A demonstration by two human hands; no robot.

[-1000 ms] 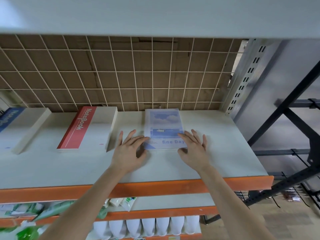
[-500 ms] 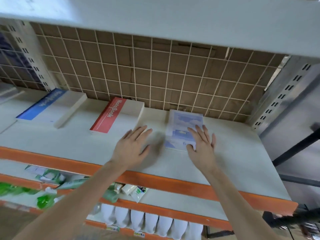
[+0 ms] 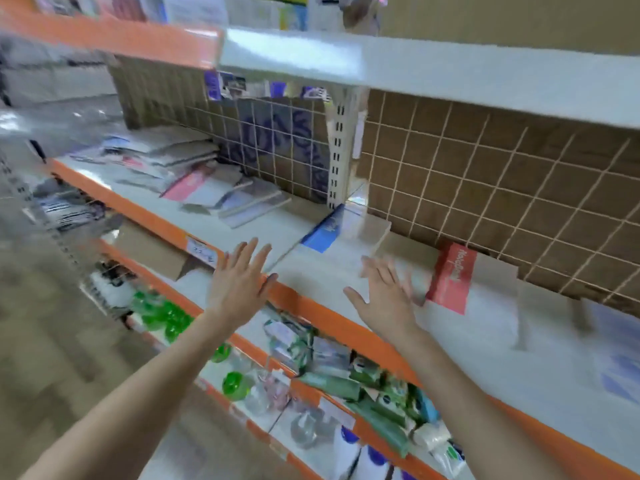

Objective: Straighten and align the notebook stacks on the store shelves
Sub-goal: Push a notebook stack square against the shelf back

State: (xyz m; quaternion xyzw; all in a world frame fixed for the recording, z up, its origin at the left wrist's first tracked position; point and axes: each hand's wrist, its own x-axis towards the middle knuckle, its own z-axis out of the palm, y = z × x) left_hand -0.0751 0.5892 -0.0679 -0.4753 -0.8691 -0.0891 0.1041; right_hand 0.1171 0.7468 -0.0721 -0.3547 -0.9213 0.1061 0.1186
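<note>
- Left hand [image 3: 239, 282] & right hand [image 3: 384, 296]: both flat, fingers spread apart, holding nothing. Left hangs over the orange shelf edge [image 3: 311, 310]; right is over the shelf board, just beside the red notebook stack [image 3: 450, 278]. Can't tell if either palm touches the shelf.
- Red stack: lies flat on the shelf, right of the right hand, angled vs the shelf front.
- Blue notebook stack [image 3: 325, 230]: further back, near the white upright [image 3: 337, 150], also skewed.
- Far left, same shelf: loose pile of notebooks [image 3: 221, 195], fanned out, overlapping. Looks like the messiest spot.
- Handling (my guess): stacks are stiff-ish blocks, moderate wt, covers probably slick, so top copies may slide. Best to press flat palms on both long sides & square them up, not lift.
- Hard to see: frame is badly motion-blurred. Cover text barely reads; copies per stack unclear. A pale-blue thing at the far right edge is too smeared to identify. Lower shelf goods [image 3: 363, 375] are a blur of green packets.
</note>
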